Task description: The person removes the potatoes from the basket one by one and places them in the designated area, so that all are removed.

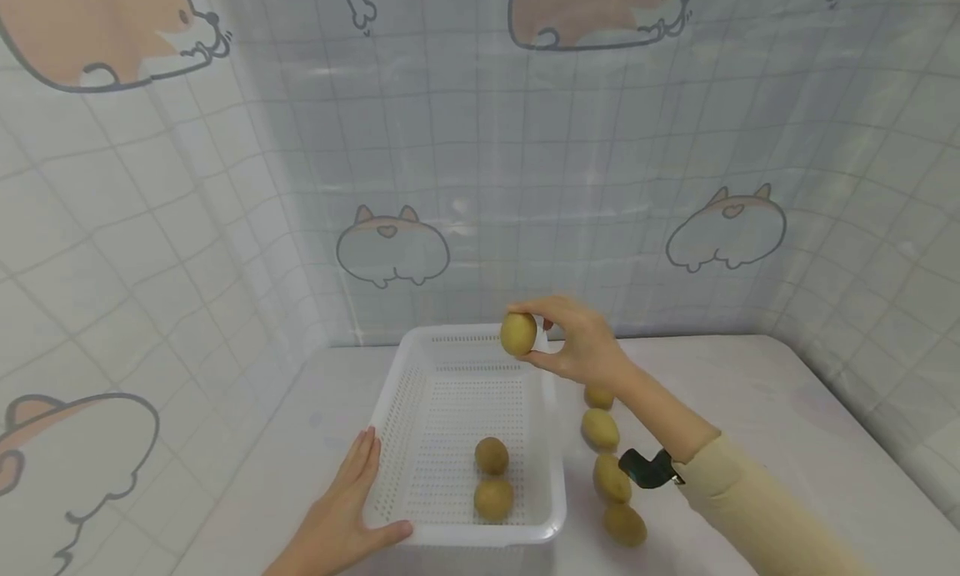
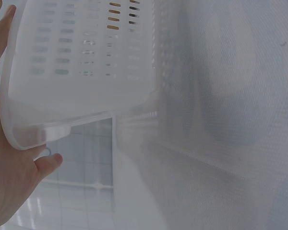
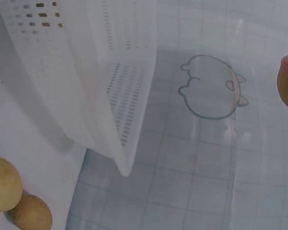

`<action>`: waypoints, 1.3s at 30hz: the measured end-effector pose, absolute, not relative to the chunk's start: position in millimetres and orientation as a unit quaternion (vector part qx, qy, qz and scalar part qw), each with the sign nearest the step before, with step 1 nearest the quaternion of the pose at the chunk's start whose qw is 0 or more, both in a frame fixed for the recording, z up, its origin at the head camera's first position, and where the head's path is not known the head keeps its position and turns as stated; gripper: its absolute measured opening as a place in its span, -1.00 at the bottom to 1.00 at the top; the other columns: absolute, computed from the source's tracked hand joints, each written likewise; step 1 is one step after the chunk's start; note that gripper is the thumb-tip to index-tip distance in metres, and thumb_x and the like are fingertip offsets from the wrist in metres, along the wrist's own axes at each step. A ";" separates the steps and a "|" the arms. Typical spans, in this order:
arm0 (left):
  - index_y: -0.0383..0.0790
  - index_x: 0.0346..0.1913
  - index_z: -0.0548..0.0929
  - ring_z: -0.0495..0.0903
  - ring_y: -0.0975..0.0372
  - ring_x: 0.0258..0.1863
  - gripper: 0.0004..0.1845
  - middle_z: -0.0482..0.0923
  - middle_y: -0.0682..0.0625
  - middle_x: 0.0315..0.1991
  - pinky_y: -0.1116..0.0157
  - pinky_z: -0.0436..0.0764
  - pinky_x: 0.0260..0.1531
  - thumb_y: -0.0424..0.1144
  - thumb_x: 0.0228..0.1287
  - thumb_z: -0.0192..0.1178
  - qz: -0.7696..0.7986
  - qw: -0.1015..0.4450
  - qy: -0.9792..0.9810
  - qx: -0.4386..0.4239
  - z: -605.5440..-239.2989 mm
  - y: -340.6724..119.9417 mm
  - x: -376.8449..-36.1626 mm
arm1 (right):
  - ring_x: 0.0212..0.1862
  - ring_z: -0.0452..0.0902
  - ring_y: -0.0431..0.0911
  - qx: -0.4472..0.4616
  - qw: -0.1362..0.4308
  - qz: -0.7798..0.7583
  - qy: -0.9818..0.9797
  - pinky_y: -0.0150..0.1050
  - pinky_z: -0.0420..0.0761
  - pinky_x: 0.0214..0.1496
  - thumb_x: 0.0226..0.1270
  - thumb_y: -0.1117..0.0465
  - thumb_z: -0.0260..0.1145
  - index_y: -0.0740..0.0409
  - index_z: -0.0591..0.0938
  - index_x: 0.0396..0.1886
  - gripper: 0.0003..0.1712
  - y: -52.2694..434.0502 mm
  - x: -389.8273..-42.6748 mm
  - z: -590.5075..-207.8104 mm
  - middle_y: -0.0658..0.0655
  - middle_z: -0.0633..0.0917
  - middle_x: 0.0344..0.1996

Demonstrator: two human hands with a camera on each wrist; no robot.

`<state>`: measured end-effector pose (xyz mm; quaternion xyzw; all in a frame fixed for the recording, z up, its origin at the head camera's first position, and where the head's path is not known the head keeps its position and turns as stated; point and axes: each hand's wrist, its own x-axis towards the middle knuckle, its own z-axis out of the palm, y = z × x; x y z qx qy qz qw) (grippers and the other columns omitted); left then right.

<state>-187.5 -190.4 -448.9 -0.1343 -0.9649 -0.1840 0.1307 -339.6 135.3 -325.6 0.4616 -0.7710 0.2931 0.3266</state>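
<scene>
Right hand: the right hand (image 1: 581, 343) pinches a yellow-brown kiwi (image 1: 518, 333) between thumb and fingertips, holding it in the air above the far right corner of the white basket (image 1: 450, 530). In the right wrist view only an edge of this fruit and a fingertip show at the right border.
Left hand: the left hand (image 1: 341, 509) rests against the basket's near left corner, fingers straight along the left wall and the thumb lying along the near rim; it grips nothing. The left wrist view shows the palm and thumb touching the rounded corner of the rim.
Basket: perforated white plastic, rectangular, standing on the worktop (image 1: 750, 409) at the near middle of the scene.
Fruit in basket: two kiwis (image 1: 492, 456) lie on the basket floor towards its near right side, one just behind the other, touching or nearly so.
Fruit on worktop: a row of four kiwis (image 1: 601, 429) runs near to far just right of the basket, partly under the right forearm; the farthest one is mostly hidden behind the wrist.
Wrist: a dark clip-like device (image 1: 647, 468) sits at the cuff of the beige sleeve (image 1: 750, 509).
Backdrop: a pale gridded sheet with cartoon corgi prints (image 1: 392, 247) hangs behind and to both sides of the worktop.
</scene>
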 end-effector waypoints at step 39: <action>-0.46 0.35 -0.06 -0.17 -0.05 0.37 0.21 -0.19 -0.26 0.40 -0.18 0.29 0.01 0.34 -0.15 0.21 -0.184 0.127 -0.965 -0.139 -450.8 -195.8 -185.1 | -0.33 0.45 -0.20 0.436 0.350 0.278 -0.781 -0.44 0.41 -0.28 -0.34 0.20 0.58 -0.01 0.55 0.03 -0.24 200.0 -340.8 -331.8 -0.07 0.60 -0.09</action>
